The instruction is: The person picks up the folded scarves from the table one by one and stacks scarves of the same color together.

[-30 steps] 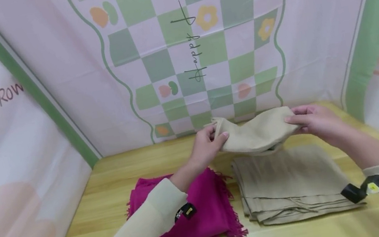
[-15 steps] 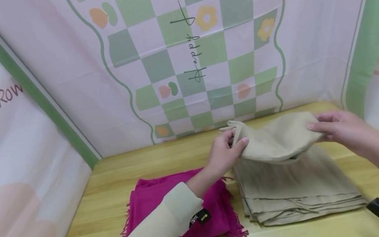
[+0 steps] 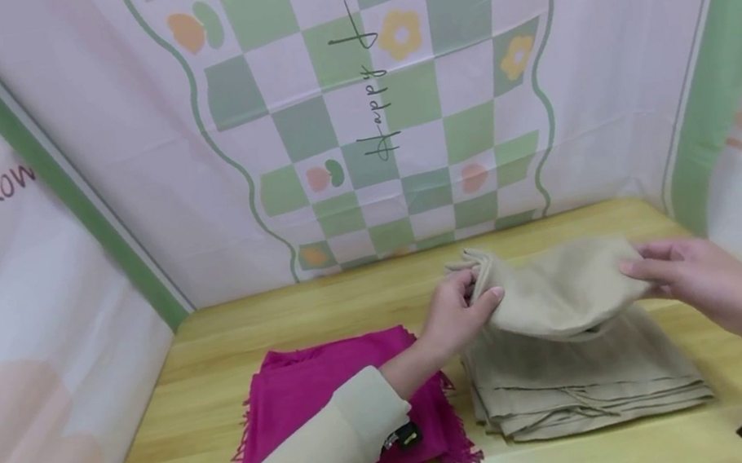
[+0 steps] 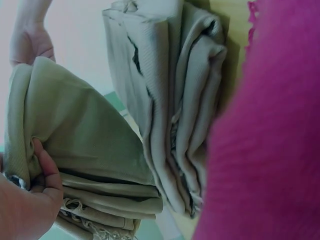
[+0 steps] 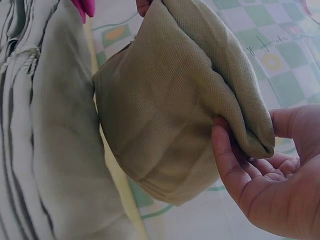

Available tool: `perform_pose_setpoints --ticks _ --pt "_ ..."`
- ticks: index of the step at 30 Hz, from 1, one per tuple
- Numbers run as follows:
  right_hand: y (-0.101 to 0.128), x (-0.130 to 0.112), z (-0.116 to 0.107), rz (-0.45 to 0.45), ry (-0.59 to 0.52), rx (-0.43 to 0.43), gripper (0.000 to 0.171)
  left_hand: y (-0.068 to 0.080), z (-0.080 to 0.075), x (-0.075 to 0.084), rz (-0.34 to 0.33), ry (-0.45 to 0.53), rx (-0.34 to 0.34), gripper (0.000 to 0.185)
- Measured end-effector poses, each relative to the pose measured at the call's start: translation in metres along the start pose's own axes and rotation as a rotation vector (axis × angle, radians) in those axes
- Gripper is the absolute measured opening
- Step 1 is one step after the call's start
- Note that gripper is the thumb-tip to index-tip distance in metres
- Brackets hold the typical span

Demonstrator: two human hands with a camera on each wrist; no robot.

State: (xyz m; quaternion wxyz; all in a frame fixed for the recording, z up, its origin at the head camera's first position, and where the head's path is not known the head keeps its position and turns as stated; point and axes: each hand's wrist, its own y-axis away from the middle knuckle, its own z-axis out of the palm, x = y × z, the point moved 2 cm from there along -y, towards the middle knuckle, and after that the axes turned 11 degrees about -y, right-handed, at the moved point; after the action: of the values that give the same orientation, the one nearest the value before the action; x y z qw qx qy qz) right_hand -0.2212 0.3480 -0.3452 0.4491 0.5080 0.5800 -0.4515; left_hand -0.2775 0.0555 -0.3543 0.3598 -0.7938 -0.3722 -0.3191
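A magenta scarf (image 3: 341,402), soft and fuzzy with a fringed edge, lies folded flat on the pale wooden desk (image 3: 211,425), under the left forearm and just left of the left hand (image 3: 456,316). That hand's fingers (image 3: 483,298) curl round the left end of a folded beige cloth (image 3: 560,289), thumb pressed into its finely ribbed weave, layered edges and a frayed fringe bunched beneath the palm. The cloth sags between the two hands as a thick, rounded bundle, lifted just above a flat rectangular beige stack (image 3: 583,376) of the same woven stuff, whose folds show as parallel ridges. The right hand (image 3: 695,278) pinches the bundle's right end, thumb on top, fingers (image 5: 235,165) curled beneath. Behind stands a smooth pink and green checked backdrop (image 3: 389,79).
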Motion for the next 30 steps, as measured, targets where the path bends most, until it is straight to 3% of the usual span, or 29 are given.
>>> perform_pose_setpoints --ticks 3,6,13,22,27,30 --pt "0.003 0.006 0.000 -0.021 -0.054 -0.003 0.016 0.003 0.003 -0.002 0.017 -0.004 -0.010 0.026" --pt "0.006 0.013 0.000 -0.031 -0.091 -0.024 0.020 0.006 0.005 -0.003 0.020 -0.011 -0.020 0.024" --pt "0.013 0.027 -0.002 0.016 -0.071 -0.005 0.018 0.014 0.013 -0.008 0.010 -0.015 -0.046 0.016" --pt "0.025 0.040 -0.005 0.047 -0.033 -0.012 0.045 0.027 0.018 -0.013 0.002 -0.010 -0.086 0.011" --pt "0.033 0.046 -0.006 0.077 -0.008 -0.026 0.043 0.032 0.020 -0.016 -0.018 -0.026 -0.103 0.012" --pt "0.037 0.051 -0.006 0.126 0.007 -0.043 0.051 0.035 0.021 -0.017 -0.043 -0.039 -0.113 0.013"
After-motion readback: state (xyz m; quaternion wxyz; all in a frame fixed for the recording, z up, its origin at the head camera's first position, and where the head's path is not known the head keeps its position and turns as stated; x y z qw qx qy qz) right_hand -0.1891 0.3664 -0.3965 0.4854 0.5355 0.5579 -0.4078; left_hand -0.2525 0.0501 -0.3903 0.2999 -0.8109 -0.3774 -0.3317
